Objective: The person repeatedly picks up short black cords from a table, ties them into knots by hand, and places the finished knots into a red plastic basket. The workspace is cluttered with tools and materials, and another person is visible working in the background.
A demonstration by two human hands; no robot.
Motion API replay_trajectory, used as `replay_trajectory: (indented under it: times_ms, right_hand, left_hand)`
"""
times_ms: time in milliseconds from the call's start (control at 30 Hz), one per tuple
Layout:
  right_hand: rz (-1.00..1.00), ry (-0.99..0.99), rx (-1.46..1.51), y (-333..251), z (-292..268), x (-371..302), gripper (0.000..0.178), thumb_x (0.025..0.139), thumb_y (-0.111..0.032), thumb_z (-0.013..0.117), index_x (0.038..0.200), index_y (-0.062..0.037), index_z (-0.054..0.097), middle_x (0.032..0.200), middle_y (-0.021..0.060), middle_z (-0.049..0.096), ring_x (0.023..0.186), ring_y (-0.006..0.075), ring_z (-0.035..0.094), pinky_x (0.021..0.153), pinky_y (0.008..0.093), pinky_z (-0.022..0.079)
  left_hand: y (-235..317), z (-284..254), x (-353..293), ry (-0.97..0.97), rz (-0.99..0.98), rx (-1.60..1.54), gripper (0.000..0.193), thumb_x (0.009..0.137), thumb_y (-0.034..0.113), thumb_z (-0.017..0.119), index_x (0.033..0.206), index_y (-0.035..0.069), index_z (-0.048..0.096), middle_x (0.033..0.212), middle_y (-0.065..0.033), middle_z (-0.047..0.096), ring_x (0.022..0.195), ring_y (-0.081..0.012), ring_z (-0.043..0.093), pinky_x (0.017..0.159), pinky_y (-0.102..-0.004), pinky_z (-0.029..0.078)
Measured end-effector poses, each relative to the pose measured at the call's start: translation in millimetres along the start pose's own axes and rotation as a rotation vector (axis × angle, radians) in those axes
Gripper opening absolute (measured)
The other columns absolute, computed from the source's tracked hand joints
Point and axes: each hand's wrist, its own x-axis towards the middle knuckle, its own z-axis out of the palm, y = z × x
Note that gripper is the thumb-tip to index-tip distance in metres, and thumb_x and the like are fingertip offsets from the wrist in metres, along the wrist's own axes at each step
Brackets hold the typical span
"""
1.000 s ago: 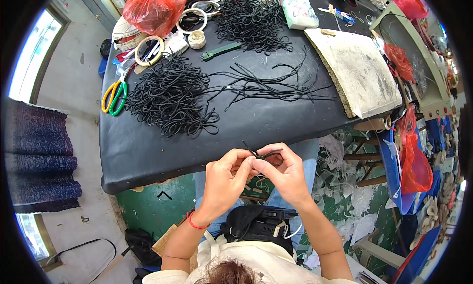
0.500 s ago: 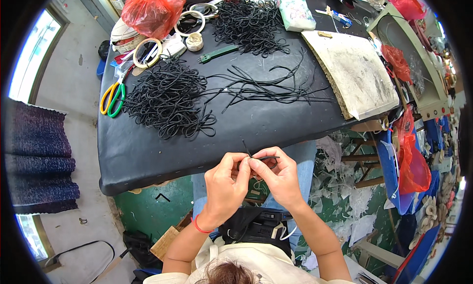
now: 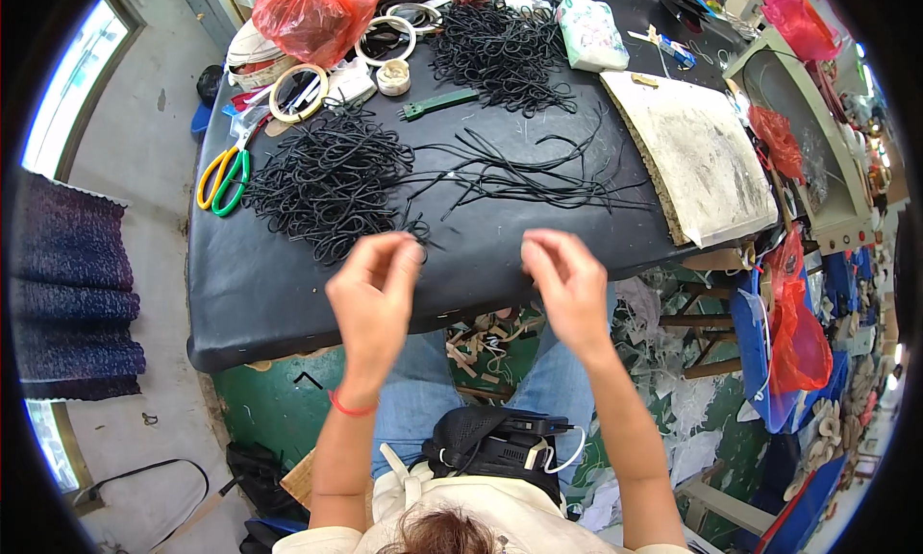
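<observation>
My left hand (image 3: 373, 299) is raised over the table's front edge, beside the near pile of black cord loops (image 3: 332, 174). Its thumb and forefinger are pinched together, and a short, blurred black cord (image 3: 430, 244) shows at the fingertips. My right hand (image 3: 567, 285) hovers apart from it, farther right. The fingers of that hand are curled closed against the thumb, with nothing showing in them. Ahead of both hands lie several loose black cords (image 3: 524, 174), stretched out sideways on the black tabletop (image 3: 279, 299). A second heap of black cord loops (image 3: 495, 54) sits at the back.
Scissors with yellow and green handles (image 3: 229, 181) lie at the left edge. Tape rolls (image 3: 299, 93), a small tub (image 3: 393, 77), a green tool (image 3: 438, 104) and a red plastic bag (image 3: 312, 21) are at the back left. A worn pale board (image 3: 697, 155) covers the right side.
My hands were together at the front edge, working on a black cord. They have now parted and moved forward, the left toward the near pile, the right a little to the right.
</observation>
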Motion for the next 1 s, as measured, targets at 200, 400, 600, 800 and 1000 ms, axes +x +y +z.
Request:
replay_trajectory:
  times_ms: [200,400,600,800,1000]
  right_hand:
    - [-0.506,0.18,-0.643,24.2,7.7,77.5,0.011,0.08,-0.014,0.062,0.086,-0.005,0.063,0.087,0.0074,0.057,0.082,0.0253,0.051,0.076,0.0374,0.039]
    - [-0.569,0.239,-0.748,9.4,7.6,89.9,0.005,0.084,-0.011,0.053,0.088,-0.0083,0.056,0.083,0.0047,0.055,0.083,0.0219,0.053,0.081,0.0393,0.035]
    - [-0.845,0.078,-0.661,-38.1,-6.3,24.9,0.021,0.074,-0.005,0.058,0.094,-0.0085,0.058,0.076,0.0016,0.048,0.071,0.017,0.049,0.077,0.0367,0.036]
    - [-0.786,0.033,-0.52,-49.7,-28.4,0.6,0.025,0.067,-0.006,0.071,0.091,-0.0061,0.062,0.075,0.0035,0.048,0.06,0.017,0.047,0.051,0.0276,0.038]
    - [-0.778,0.038,-0.492,-55.0,-39.6,-6.6,0.027,0.066,-0.003,0.073,0.091,-0.0037,0.063,0.074,0.0053,0.051,0.059,0.0188,0.051,0.05,0.0283,0.041]
  left_hand:
    - [3.5,-6.0,21.9,0.372,0.451,0.788,0.026,0.077,0.015,0.069,0.102,0.008,0.064,0.104,-0.007,0.054,0.1,-0.0241,0.047,0.086,-0.0344,0.036]
    - [11.7,5.7,17.7,0.182,0.691,0.557,0.023,0.078,0.003,0.063,0.101,0.004,0.064,0.112,-0.0111,0.055,0.112,-0.0294,0.047,0.092,-0.0382,0.039]
    - [32.5,20.1,16.8,-0.139,0.669,0.449,0.025,0.078,0.006,0.064,0.103,0.004,0.064,0.101,-0.011,0.061,0.095,-0.0275,0.058,0.089,-0.0412,0.041]
    - [43.7,2.0,-23.2,-0.405,0.267,0.041,0.021,0.083,0.003,0.06,0.103,-0.002,0.061,0.084,-0.0107,0.065,0.076,-0.017,0.063,0.067,-0.0263,0.05]
    - [38.9,-0.9,-39.1,-0.434,-0.023,-0.09,0.017,0.09,0.01,0.055,0.1,-0.002,0.061,0.086,-0.0086,0.066,0.078,-0.0114,0.062,0.068,-0.0228,0.05]
